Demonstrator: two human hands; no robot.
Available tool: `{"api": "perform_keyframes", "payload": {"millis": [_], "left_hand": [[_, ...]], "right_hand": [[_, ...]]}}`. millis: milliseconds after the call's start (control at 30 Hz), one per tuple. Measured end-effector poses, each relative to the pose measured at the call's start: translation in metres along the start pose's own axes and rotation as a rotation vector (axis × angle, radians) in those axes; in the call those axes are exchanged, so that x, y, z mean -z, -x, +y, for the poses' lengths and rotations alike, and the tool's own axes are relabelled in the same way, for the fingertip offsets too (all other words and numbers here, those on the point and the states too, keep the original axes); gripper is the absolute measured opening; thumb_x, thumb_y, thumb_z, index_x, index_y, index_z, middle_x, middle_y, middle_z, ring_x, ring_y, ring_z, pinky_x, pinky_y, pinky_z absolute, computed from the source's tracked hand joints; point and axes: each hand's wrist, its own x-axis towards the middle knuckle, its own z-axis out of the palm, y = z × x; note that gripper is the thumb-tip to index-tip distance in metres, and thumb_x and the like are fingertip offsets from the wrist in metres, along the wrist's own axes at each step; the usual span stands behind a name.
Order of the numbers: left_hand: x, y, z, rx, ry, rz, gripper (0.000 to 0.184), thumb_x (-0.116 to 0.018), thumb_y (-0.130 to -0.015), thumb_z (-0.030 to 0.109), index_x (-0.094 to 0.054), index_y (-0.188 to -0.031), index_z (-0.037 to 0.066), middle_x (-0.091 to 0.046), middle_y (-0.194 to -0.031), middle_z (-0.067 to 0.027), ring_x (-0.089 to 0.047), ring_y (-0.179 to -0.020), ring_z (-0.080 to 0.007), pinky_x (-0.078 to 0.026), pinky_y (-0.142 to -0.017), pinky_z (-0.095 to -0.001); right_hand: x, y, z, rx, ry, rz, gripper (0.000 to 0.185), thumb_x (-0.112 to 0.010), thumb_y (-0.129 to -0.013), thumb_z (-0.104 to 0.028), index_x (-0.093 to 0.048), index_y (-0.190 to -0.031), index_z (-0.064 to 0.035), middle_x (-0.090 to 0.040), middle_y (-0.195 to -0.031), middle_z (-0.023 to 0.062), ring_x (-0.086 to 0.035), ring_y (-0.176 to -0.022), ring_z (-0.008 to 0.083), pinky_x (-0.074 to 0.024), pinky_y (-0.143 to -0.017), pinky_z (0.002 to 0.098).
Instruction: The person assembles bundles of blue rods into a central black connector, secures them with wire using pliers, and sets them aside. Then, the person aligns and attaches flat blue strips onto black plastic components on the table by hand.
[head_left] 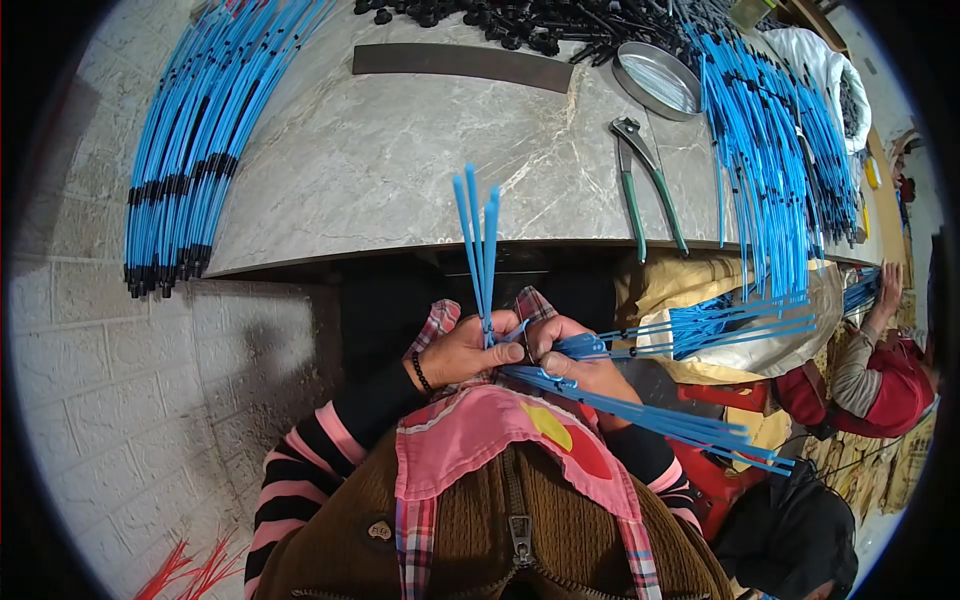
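Note:
My left hand (462,347) is closed around a few thin blue plastic rods (481,245), which stand upright toward the table edge. Close beside it, my right hand (578,362) grips a bundle of similar blue rods (670,419) that fans out to the lower right. More blue rods with dark bands (715,329) run from this hand toward the right. Both hands meet in front of the pink apron (470,450), thumbs near each other, with rod ends between them. Fingers hide exactly how those ends are joined.
On the grey table (400,170) lie green-handled pincers (645,180), a dark strip (460,67), a round metal tin (657,82) and black fittings (520,25). Blue rods are heaped at left (190,150) and right (765,140). A sack (690,275) and another person (870,385) are at right.

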Motion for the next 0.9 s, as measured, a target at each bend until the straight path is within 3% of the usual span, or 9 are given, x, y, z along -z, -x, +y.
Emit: {"api": "perform_keyframes", "payload": {"millis": [167,567,700,900], "left_hand": [[0.001,0.002,-0.002,-0.050,-0.122,-0.034,0.028,-0.067,-0.089,0.030,-0.052,-0.089,0.006,-0.050,-0.081,0.0029,-0.047,-0.078,-0.0057,-0.039,-0.067,-0.0219],[0.002,0.002,0.012,0.078,0.045,-0.115,0.029,-0.068,-0.088,0.028,-0.058,-0.099,0.003,-0.058,-0.092,0.0018,-0.052,-0.087,-0.0068,-0.043,-0.075,-0.0244],[-0.001,0.001,0.025,0.082,0.181,-0.079,0.026,-0.070,-0.086,0.027,-0.058,-0.092,0.004,-0.058,-0.084,0.0005,-0.053,-0.083,-0.0070,-0.043,-0.071,-0.0233],[0.005,-0.002,0.018,0.002,-0.020,-0.124,0.029,-0.074,-0.081,0.029,-0.060,-0.082,0.003,-0.060,-0.079,-0.0034,-0.056,-0.078,-0.0098,-0.044,-0.069,-0.0246]], "right_hand": [[0.002,0.003,-0.004,-0.022,-0.020,-0.032,0.020,-0.066,-0.089,-0.019,-0.052,-0.094,-0.0059,-0.054,-0.088,0.0006,-0.050,-0.082,0.0096,-0.0423,-0.074,0.0256],[0.003,-0.001,-0.011,-0.003,0.162,-0.007,0.025,-0.066,-0.089,-0.026,-0.057,-0.088,-0.0034,-0.057,-0.087,0.0025,-0.053,-0.083,0.0123,-0.0431,-0.076,0.0273],[-0.001,-0.002,-0.013,0.008,0.132,-0.020,0.029,-0.066,-0.088,-0.030,-0.057,-0.086,-0.0034,-0.056,-0.085,0.0026,-0.052,-0.082,0.0127,-0.0426,-0.075,0.0282],[0.003,-0.002,-0.013,0.022,0.103,-0.024,0.032,-0.066,-0.088,-0.034,-0.054,-0.083,-0.0042,-0.054,-0.083,0.0017,-0.049,-0.079,0.0126,-0.0408,-0.073,0.0280]]}}
